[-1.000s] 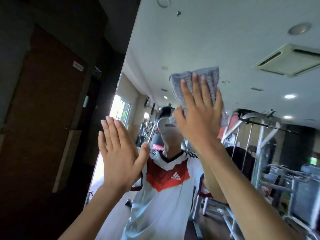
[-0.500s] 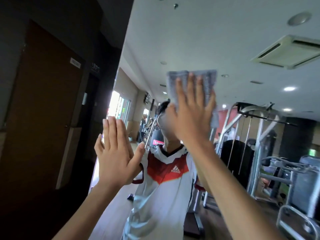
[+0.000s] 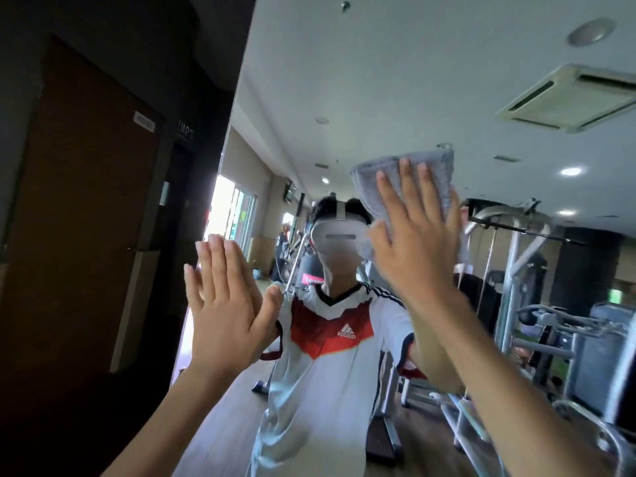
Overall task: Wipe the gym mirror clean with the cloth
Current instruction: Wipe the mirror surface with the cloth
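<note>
cloth (image 3: 406, 187): soft, light, limp; best pressed mid-fold | right grip (image 3: 416, 242): fingers straight, flattening it on mirror (image 3: 378, 80) | left grip (image 3: 223, 304): apart, empty

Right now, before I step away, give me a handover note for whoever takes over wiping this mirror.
Right hand: flat, fingers straight, pressing the grey cloth on the mirror, high up.
Left hand: open and flat, holding nothing, by the mirror's left edge; whether it touches the mirror is unclear.
Done: cannot tell which areas are wiped.
Left: a hazy patch shows low on the mirror; likely wipe there and the rest.
</note>
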Available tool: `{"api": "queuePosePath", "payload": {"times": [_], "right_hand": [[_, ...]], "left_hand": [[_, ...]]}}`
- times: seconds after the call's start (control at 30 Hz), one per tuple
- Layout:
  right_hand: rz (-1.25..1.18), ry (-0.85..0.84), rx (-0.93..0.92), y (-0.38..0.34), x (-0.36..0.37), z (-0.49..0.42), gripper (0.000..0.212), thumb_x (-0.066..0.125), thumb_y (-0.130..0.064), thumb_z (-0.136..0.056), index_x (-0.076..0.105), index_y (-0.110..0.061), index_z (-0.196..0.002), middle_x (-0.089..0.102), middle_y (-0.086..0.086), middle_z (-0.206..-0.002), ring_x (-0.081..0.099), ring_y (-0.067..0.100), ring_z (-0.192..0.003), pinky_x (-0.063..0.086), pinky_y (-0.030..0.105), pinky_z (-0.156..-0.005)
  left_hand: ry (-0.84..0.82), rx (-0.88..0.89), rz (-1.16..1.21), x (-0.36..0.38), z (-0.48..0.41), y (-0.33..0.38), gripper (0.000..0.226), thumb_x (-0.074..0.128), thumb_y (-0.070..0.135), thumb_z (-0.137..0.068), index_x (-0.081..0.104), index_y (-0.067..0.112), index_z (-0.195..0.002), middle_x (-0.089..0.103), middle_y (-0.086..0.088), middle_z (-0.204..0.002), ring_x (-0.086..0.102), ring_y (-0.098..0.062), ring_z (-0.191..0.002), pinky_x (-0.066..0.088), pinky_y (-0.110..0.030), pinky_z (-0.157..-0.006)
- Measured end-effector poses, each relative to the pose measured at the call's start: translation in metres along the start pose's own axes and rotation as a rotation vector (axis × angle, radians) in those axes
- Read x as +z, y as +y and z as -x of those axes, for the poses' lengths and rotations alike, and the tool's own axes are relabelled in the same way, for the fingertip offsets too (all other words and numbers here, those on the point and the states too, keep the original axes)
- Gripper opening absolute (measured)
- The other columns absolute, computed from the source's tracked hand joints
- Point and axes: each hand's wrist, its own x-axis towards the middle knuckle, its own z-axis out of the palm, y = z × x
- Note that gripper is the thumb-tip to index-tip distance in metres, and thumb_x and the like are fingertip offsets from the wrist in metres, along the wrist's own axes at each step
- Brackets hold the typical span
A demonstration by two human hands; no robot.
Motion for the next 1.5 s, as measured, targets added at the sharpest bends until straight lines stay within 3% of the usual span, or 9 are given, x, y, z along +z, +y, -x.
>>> {"api": "queuePosePath", "payload": {"times": [0.23,0.37,0.53,0.73,0.9,1.03,1.23,1.33,1.5], "right_hand": [[-0.02,-0.133,-0.389,-0.025,-0.003,0.075,0.062,0.046,-0.032,-0.091,0.04,-0.025,-0.152,0.029,0.001,-0.161,0.046,0.017,-0.131,0.017,0.056,-0.121],[0.022,-0.11,-0.195,0.051,-0.009,0.064,0.065,0.039,-0.037,-0.093,0.024,-0.024,-0.154,0.017,0.002,-0.164,0.002,0.015,-0.153,0.007,0.052,-0.122],[-0.001,0.044,0.174,0.017,0.004,0.017,0.062,0.034,-0.035,-0.096,0.022,-0.021,-0.155,0.018,0.004,-0.163,0.016,0.024,-0.152,0.004,0.051,-0.123],[0.005,-0.096,-0.267,0.038,-0.009,0.069,0.062,0.043,-0.033,-0.093,0.032,-0.026,-0.154,0.028,0.003,-0.161,0.03,0.018,-0.147,0.013,0.053,-0.122],[0.05,-0.088,-0.179,0.121,-0.019,0.058,0.064,0.036,-0.039,-0.096,0.014,-0.024,-0.155,0.018,0.003,-0.162,-0.001,0.015,-0.152,-0.002,0.046,-0.124],[0.019,0.0,0.059,0.097,-0.01,0.023,0.064,0.037,-0.038,-0.095,0.023,-0.021,-0.156,0.02,0.008,-0.164,0.014,0.024,-0.151,0.007,0.053,-0.122],[0.04,-0.133,-0.396,0.117,-0.019,0.091,0.071,0.046,-0.033,-0.09,0.022,-0.025,-0.156,0.018,0.002,-0.165,0.02,0.018,-0.151,0.011,0.055,-0.122],[0.043,-0.078,-0.186,0.17,-0.023,0.081,0.068,0.041,-0.034,-0.092,0.017,-0.025,-0.155,0.017,0.002,-0.164,0.002,0.014,-0.153,0.002,0.048,-0.123],[-0.021,0.04,0.078,0.136,-0.016,0.026,0.063,0.035,-0.035,-0.093,0.031,-0.019,-0.154,0.028,0.01,-0.161,0.023,0.028,-0.15,0.015,0.057,-0.12]], "left_hand": [[0.084,-0.105,0.157,-0.001,0.001,0.008,0.084,0.025,0.063,-0.095,0.018,0.008,-0.159,0.009,-0.005,-0.168,-0.011,-0.006,-0.153,-0.002,-0.048,-0.123],[0.067,-0.146,0.13,-0.004,0.0,0.013,0.085,0.025,0.061,-0.093,0.026,0.005,-0.156,0.013,-0.008,-0.167,-0.002,-0.014,-0.155,0.003,-0.049,-0.123],[0.062,-0.183,0.122,-0.001,0.0,0.02,0.085,0.021,0.059,-0.093,0.02,0.004,-0.158,0.007,-0.009,-0.168,-0.014,-0.007,-0.152,-0.011,-0.041,-0.122],[0.0,-0.088,0.208,0.006,0.012,0.048,0.081,0.027,0.059,-0.094,0.013,0.015,-0.161,-0.001,-0.003,-0.169,-0.01,-0.016,-0.155,-0.017,-0.041,-0.119],[-0.045,0.127,0.134,0.013,0.021,0.088,0.076,0.037,0.053,-0.096,0.024,0.012,-0.158,0.011,-0.007,-0.168,0.001,-0.018,-0.156,-0.017,-0.037,-0.119],[-0.006,0.135,0.188,0.021,0.02,0.138,0.073,0.041,0.051,-0.096,0.027,0.015,-0.158,0.011,-0.005,-0.169,0.002,-0.018,-0.156,-0.01,-0.042,-0.119],[0.087,0.166,0.083,0.04,0.029,0.154,0.068,0.038,0.051,-0.096,0.035,0.017,-0.155,0.022,-0.009,-0.166,0.017,-0.024,-0.154,0.003,-0.053,-0.12],[0.128,0.177,0.026,0.042,0.029,0.153,0.067,0.04,0.05,-0.095,0.036,0.02,-0.155,0.026,-0.008,-0.165,0.019,-0.025,-0.154,0.004,-0.057,-0.12],[0.099,0.184,-0.039,0.045,0.028,0.151,0.069,0.032,0.055,-0.097,0.032,0.021,-0.157,0.02,-0.005,-0.167,0.016,-0.024,-0.154,0.0,-0.059,-0.121]]}}
